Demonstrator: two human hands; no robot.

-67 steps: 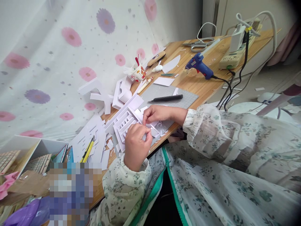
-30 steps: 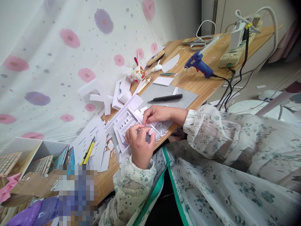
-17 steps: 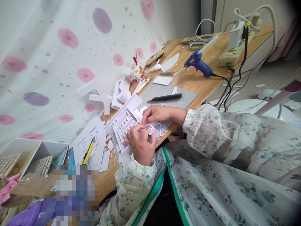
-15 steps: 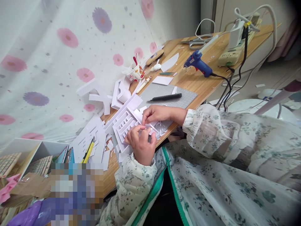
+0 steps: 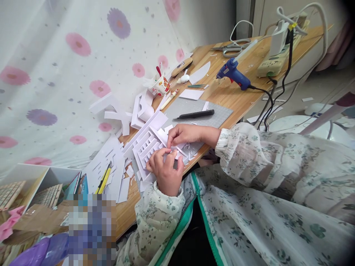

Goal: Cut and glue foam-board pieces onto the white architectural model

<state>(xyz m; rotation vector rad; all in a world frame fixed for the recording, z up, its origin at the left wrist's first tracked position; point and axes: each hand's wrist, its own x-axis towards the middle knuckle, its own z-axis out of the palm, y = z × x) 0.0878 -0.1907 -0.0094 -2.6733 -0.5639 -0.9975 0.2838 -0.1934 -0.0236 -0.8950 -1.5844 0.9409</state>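
Working at the slatted white model [image 5: 146, 148] in the head view, the left hand [image 5: 167, 173] and right hand [image 5: 185, 133] are bending close together, whether gripping anything I cannot tell, while the model is lying on the grey mat [image 5: 220, 111], several slats [image 5: 150, 147] already standing in it and loose white pieces [image 5: 191, 94] lying around.

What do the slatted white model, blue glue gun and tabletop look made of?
Slatted white model: probably foam board or card, matte, with crisp cut edges. Blue glue gun: likely plastic, smooth, evenly coloured. Tabletop: wood or laminate, satin, with visible grain.
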